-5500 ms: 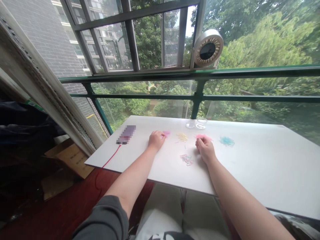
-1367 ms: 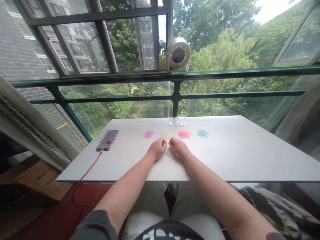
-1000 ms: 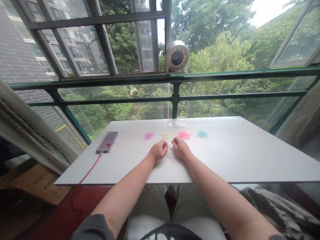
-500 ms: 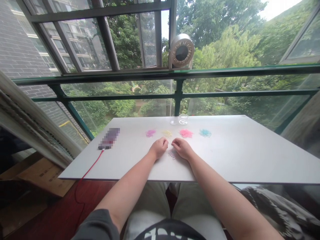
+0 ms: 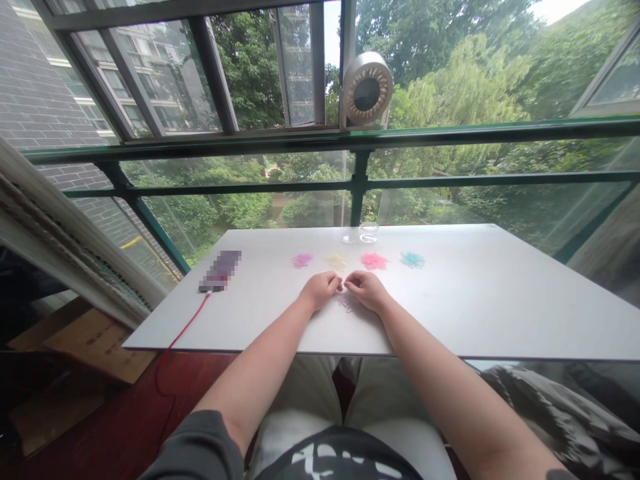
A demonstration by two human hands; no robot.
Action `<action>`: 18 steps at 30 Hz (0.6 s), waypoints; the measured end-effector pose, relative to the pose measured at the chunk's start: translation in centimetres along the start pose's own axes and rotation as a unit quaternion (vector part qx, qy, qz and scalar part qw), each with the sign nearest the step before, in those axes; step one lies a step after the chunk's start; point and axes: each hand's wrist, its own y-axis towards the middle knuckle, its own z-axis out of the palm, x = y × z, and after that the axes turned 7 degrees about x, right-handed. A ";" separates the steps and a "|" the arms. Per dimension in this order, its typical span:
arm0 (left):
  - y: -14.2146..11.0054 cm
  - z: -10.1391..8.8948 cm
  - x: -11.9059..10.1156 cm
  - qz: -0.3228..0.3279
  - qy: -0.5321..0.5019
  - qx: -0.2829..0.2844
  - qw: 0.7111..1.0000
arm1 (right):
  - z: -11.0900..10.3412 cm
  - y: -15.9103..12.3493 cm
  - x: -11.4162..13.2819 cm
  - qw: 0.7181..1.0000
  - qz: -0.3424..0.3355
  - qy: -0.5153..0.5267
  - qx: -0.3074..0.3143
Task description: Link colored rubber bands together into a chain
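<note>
My left hand [image 5: 321,291] and my right hand [image 5: 369,292] rest close together near the middle of the white table [image 5: 450,293]. Fingers on both are curled into a pinch, the fingertips almost meeting. Whatever they hold is too small to make out. Just below them, partly hidden by my right hand, lies a small chain-like cluster of thin pale loops [image 5: 345,305]. Beyond my hands, thin small pieces lie in a row of piles: a purple pile [image 5: 303,260], a yellow pile [image 5: 336,261], a pink pile [image 5: 374,261] and a teal pile [image 5: 413,259].
Clear round containers [image 5: 369,237] stand at the table's back edge. A blurred-out phone-like device [image 5: 220,271] lies at the left with a red cable [image 5: 187,323] running off the front edge. Behind is a green railing [image 5: 240,189]; a cardboard box [image 5: 103,343] sits lower left.
My left hand has shifted slightly right, so the gap between the fingertips is smaller. The view has tilted a little; the piles and containers stay in place.
</note>
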 end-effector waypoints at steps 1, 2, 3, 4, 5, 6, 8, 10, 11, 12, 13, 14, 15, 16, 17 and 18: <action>0.0 0.0 0.0 -0.001 -0.007 -0.001 1.000 | 0.0 0.0 0.0 1.000 0.003 0.000 -0.002; 0.0 -0.1 0.1 -0.002 -0.012 -0.002 1.000 | 0.0 0.0 -0.1 1.000 0.005 0.000 -0.004; 0.0 -0.1 0.2 -0.004 -0.016 -0.002 1.000 | 0.0 0.0 -0.1 1.000 0.008 0.000 -0.006; 0.1 -0.1 0.2 -0.005 -0.021 -0.003 1.000 | 0.1 0.0 -0.2 1.000 0.010 0.000 -0.009; 0.1 -0.1 0.3 -0.005 -0.027 -0.004 1.000 | 0.1 0.1 -0.2 1.000 0.012 0.000 -0.011; 0.1 -0.1 0.4 -0.003 -0.036 -0.006 0.999 | 0.1 0.1 -0.3 1.000 0.014 -0.001 -0.013; 0.1 0.0 0.4 0.004 -0.060 -0.015 0.998 | 0.1 0.1 -0.4 1.000 0.017 -0.001 -0.017; 0.1 0.0 0.4 0.010 -0.079 -0.022 0.997 | 0.0 0.2 -0.5 1.000 0.017 -0.001 -0.020; 0.0 0.0 0.4 0.011 -0.083 -0.024 0.996 | 0.0 0.2 -0.5 1.000 0.017 -0.002 -0.022; 0.0 0.1 0.4 0.010 -0.084 -0.024 0.996 | 0.1 0.2 -0.5 1.000 0.016 -0.003 -0.023; 0.0 0.1 0.3 0.010 -0.083 -0.024 0.996 | 0.1 0.2 -0.5 1.000 0.016 -0.004 -0.025; 0.0 0.1 0.3 0.009 -0.081 -0.024 0.996 | 0.1 0.2 -0.5 0.999 0.015 -0.006 -0.027; 0.0 0.1 0.4 0.009 -0.079 -0.024 0.997 | 0.1 0.2 -0.5 0.999 0.015 -0.008 -0.030; 0.0 0.1 0.4 0.009 -0.079 -0.024 0.997 | 0.1 0.2 -0.4 0.999 0.016 -0.010 -0.035; 0.0 0.1 0.4 0.009 -0.078 -0.025 0.997 | 0.1 0.2 -0.4 0.999 0.017 -0.014 -0.040; 0.0 0.2 0.4 0.010 -0.078 -0.025 0.997 | 0.1 0.2 -0.4 0.998 0.020 -0.018 -0.048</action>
